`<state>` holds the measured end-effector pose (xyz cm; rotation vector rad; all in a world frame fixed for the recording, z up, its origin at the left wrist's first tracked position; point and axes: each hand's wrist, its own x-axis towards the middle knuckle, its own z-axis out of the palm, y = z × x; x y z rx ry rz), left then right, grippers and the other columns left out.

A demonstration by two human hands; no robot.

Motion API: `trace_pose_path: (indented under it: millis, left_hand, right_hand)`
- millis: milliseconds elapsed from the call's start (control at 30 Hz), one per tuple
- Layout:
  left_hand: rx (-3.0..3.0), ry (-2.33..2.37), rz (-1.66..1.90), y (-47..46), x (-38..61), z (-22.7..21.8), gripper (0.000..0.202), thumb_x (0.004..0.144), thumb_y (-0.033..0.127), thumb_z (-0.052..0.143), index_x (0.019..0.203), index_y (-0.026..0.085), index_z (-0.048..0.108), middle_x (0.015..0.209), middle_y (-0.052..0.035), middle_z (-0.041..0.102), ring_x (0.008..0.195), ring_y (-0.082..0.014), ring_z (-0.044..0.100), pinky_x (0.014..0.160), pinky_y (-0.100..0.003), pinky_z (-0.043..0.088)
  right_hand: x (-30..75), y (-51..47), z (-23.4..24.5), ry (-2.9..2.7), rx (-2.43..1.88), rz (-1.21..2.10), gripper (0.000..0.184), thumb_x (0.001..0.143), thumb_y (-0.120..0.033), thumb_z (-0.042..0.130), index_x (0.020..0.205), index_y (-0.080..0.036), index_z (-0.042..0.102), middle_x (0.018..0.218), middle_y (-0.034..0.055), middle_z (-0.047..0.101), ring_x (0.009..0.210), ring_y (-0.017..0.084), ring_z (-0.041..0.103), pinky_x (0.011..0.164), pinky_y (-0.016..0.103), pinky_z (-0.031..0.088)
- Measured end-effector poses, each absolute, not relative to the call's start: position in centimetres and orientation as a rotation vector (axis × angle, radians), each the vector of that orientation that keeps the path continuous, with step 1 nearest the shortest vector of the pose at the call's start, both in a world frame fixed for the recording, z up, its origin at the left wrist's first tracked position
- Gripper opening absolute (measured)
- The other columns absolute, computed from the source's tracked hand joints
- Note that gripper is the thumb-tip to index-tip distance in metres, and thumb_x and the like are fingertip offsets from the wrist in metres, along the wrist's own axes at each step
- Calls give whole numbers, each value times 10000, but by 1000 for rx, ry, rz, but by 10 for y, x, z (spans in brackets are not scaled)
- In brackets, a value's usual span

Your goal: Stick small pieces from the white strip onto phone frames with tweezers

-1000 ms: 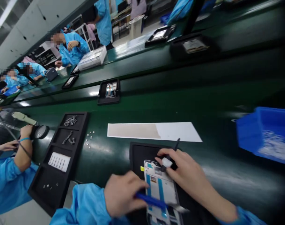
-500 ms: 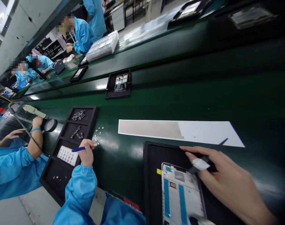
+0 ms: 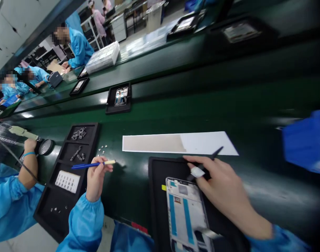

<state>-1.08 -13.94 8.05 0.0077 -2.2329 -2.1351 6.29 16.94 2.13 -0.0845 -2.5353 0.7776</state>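
While the left hand [image 3: 96,176] hovers over the green bench [image 3: 191,108], its fingers are clenched around one blue pen-like tool [image 3: 93,164] with a pale tip, held nearly level. That tip sits just above the bench, near a loose scatter of small metal parts [image 3: 102,150] beside a black compartment tray [image 3: 66,175].

Tray count: four compartments. Farthest holds a heap of small metal parts, the next a few more, the third one white sheet of small pieces [image 3: 67,181], the nearest a handful of tiny bits; exact counts cannot be read at this size.

Right hand [image 3: 223,190]: fingers grasp one thin black stylus-like tool [image 3: 211,155], its far end pointing over the white paper strip [image 3: 179,143]. One fingertip wears a white wrap. This hand rests at the top edge of one phone frame [image 3: 184,213], white with two blue strips and one yellow tab, lying in a black mat tray [image 3: 157,182] nearest the person.

One blue bin [image 3: 305,141] at right, blurred. One further phone frame in a black tray [image 3: 119,98] lies mid-bench. A co-worker's arm [image 3: 27,164] at left holds a corded tool. At least three people in blue coats work at the far end.
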Motion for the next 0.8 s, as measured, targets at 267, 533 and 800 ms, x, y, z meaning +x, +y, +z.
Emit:
trace_pose_path:
  millis: [267,533,800]
  left_hand:
    - [-389,-2367,-1966,-57,11,82,204,867,351,660,907,177,561,880,-45,674,722,-172,709,645,-280,601]
    - [-969,-2200,-1435,-15,15,86,32,899,204,616,889,229,598,856,-11,691,826,-163,702,743,-265,579]
    - [-934,-2260,-1510,1,12,84,36,884,235,645,880,205,625,868,-31,717,820,-173,720,727,-264,599]
  right_hand:
    - [67,134,61,-2036,-237,1975,149,798,-311,677,884,-231,585,874,33,716,798,209,673,745,347,544]
    - [66,133,65,-1628,-371,2196,251,715,-290,735,829,-227,521,791,-2,686,726,169,643,712,308,532]
    - [71,144,64,-1572,-379,2124,261,711,-288,721,854,-224,512,822,11,680,764,177,661,748,311,543]
